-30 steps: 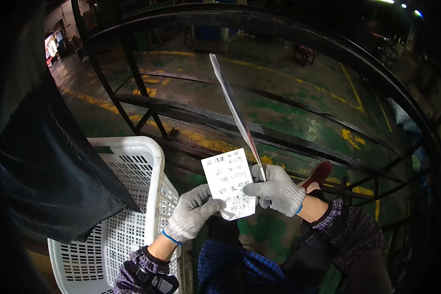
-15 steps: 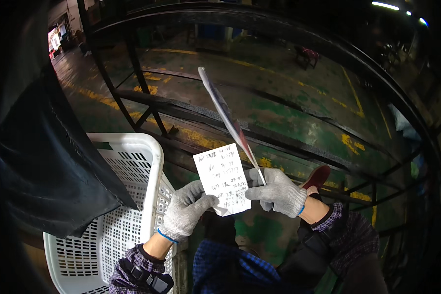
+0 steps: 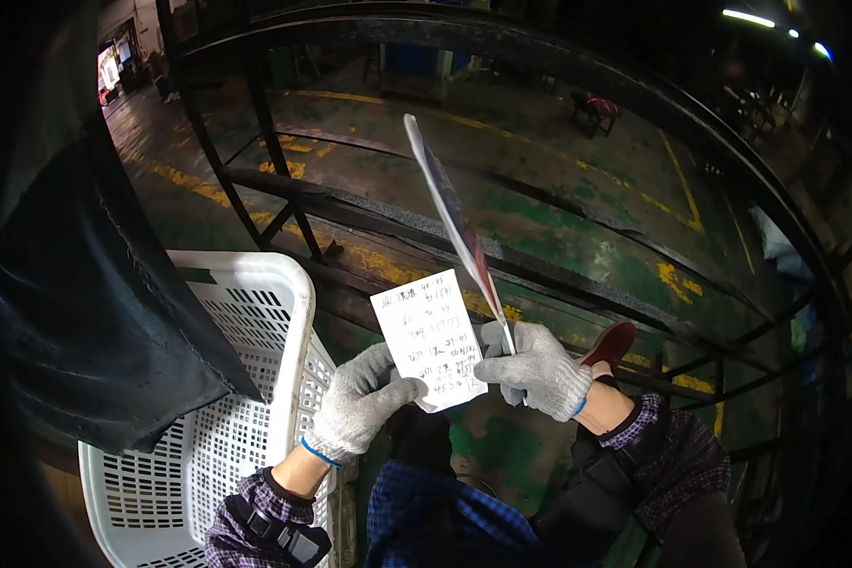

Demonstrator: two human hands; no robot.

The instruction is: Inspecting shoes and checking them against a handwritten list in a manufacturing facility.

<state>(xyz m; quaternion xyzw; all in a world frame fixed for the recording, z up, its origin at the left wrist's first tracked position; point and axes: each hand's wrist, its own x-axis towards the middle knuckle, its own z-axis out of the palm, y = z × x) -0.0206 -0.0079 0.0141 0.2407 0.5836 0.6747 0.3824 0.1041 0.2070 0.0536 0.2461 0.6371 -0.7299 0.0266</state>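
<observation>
A small white sheet of paper [image 3: 431,331] with handwriting faces up in front of me. My left hand [image 3: 360,402], in a grey knit glove, pinches its lower left corner between thumb and fingers. My right hand [image 3: 537,367], gloved the same way, grips the lower end of a thin, flat, glossy booklet or folder [image 3: 456,237], seen nearly edge-on and tilted up to the left. The right thumb tip also meets the paper's right edge. What is printed on the flat item's faces is mostly hidden by the angle.
A white perforated plastic basket [image 3: 298,293] stands at my left, with a black leather-like sheet [image 3: 114,312] hanging over it. Dark metal rack bars [image 3: 388,222] cross in front. Beyond lies a green floor with yellow lines; a small stool [image 3: 596,109] stands farther off.
The flat item has tipped slightly to the right and shows a little more of its face. The paper has shifted slightly; both hands keep their grip.
</observation>
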